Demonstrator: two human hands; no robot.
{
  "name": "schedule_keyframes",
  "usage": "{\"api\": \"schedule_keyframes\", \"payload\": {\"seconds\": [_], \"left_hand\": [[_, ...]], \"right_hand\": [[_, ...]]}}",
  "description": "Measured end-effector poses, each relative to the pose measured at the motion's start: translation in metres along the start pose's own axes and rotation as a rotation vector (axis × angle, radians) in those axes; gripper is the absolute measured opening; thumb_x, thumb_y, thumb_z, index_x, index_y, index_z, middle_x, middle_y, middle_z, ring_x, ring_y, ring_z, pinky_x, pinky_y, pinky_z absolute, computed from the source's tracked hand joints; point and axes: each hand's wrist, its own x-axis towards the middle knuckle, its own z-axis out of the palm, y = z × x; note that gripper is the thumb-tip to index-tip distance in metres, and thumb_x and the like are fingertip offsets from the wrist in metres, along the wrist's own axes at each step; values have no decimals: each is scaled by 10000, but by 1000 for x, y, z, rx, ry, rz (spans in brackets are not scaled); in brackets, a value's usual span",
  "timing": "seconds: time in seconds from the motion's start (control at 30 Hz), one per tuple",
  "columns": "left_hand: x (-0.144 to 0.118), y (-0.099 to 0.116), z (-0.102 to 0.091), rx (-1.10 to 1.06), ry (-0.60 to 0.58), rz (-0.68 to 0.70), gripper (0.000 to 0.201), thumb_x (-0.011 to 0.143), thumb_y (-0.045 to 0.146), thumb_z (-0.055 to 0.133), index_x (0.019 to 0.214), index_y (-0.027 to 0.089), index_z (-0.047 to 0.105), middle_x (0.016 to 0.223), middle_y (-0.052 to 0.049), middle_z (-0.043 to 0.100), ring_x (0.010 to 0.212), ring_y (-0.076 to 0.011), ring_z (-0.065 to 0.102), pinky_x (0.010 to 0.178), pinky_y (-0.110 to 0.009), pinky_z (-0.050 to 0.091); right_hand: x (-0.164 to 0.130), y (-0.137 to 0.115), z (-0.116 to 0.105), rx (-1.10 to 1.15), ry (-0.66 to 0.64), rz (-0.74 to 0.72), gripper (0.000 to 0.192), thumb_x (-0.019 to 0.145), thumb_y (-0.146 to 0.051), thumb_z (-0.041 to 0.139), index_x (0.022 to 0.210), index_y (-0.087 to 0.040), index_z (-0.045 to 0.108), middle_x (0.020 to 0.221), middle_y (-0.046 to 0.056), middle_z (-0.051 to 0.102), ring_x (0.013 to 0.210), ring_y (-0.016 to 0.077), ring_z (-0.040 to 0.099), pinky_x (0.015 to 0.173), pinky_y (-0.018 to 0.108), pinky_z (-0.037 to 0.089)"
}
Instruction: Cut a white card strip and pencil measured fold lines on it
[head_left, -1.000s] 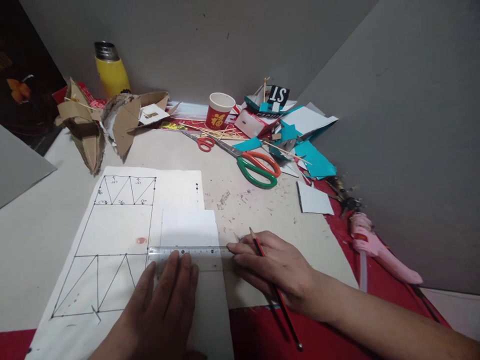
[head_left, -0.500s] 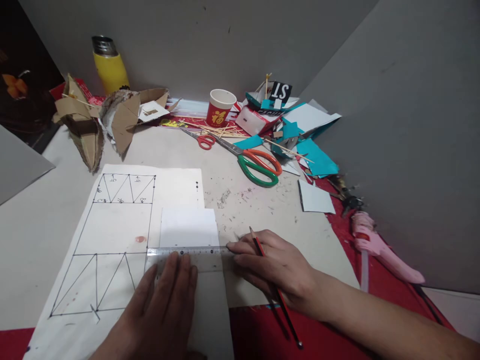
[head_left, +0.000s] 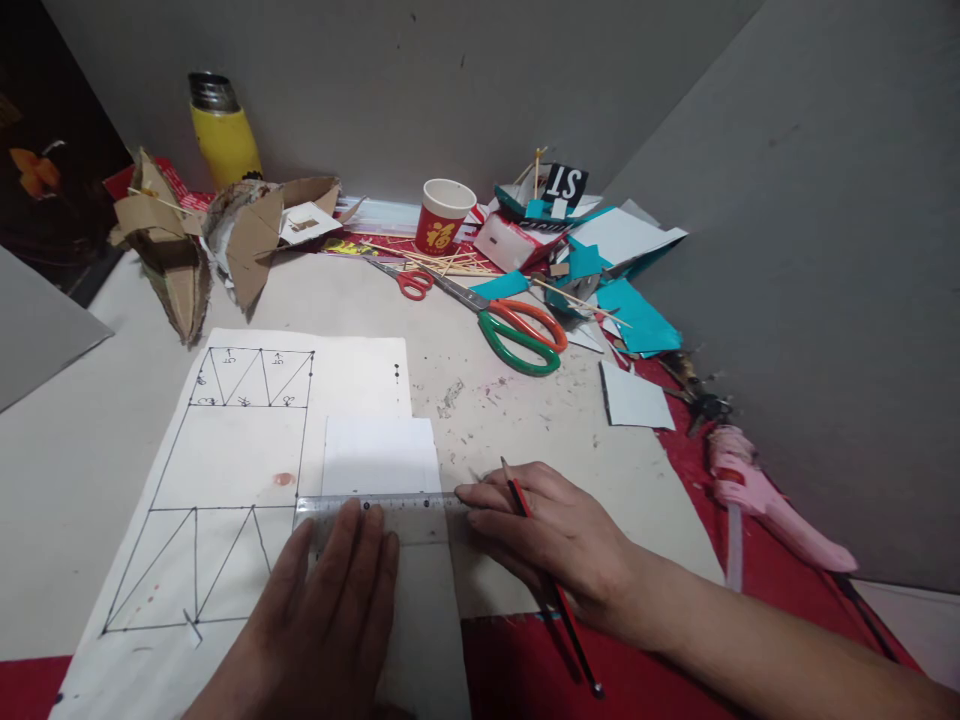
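Observation:
My left hand (head_left: 322, 610) lies flat with its fingertips pressing a clear ruler (head_left: 405, 507) onto a white card strip (head_left: 390, 480). The strip lies over a large white sheet (head_left: 225, 470) with drawn truss lines. My right hand (head_left: 555, 535) touches the ruler's right end with its fingertips. A red-and-black pencil (head_left: 551, 585) is held between its fingers, tip pointing away from me.
Green-and-orange scissors (head_left: 517, 335) and small red scissors (head_left: 409, 282) lie beyond the sheet. A red paper cup (head_left: 444, 217), skewers and teal paper scraps (head_left: 637, 320) crowd the back right. Cardboard models (head_left: 195, 240) and a yellow flask (head_left: 223, 140) stand back left. A pink glue gun (head_left: 765, 500) lies right.
Both hands stay on the ruler. Only the view has shifted slightly.

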Motion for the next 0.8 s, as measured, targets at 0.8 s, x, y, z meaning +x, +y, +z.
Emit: {"api": "schedule_keyframes", "payload": {"seconds": [0.8], "left_hand": [[1,-1,3,30,24,1,648,947,608,320,1298,145,608,1375,-146,599,1332,-313,429,1066,-476,275]], "right_hand": [[9,-5,-6,14,-33,42,228,952,-107,502,1172,-146,551,1106,128,701,938,200,622,802,354,517]]}}
